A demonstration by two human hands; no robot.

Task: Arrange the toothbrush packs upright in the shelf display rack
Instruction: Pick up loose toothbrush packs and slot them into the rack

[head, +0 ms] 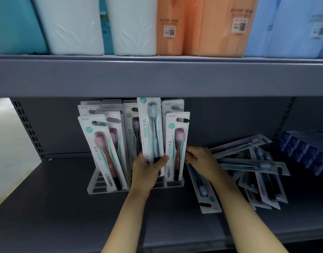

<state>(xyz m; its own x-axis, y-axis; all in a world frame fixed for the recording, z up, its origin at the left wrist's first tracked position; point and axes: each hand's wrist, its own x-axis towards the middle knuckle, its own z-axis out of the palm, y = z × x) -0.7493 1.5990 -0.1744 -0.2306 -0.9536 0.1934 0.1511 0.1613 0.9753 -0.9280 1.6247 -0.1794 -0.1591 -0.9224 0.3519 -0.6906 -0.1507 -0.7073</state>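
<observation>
Gripping a blue toothbrush pack (151, 132), the left hand (149, 168) hides its base.

I am looking into a shop aisle. Grey metal shelving (157, 77) with slotted uprights (27, 128) carries retail stock: packaged toothbrushes stand in a clear display rack (109, 187) near the middle of the lower shelf, more packs (251, 168) lie heaped toward its right end, and the upper shelf holds wrapped goods (199, 28) bearing printed barcode labels (169, 31).
</observation>
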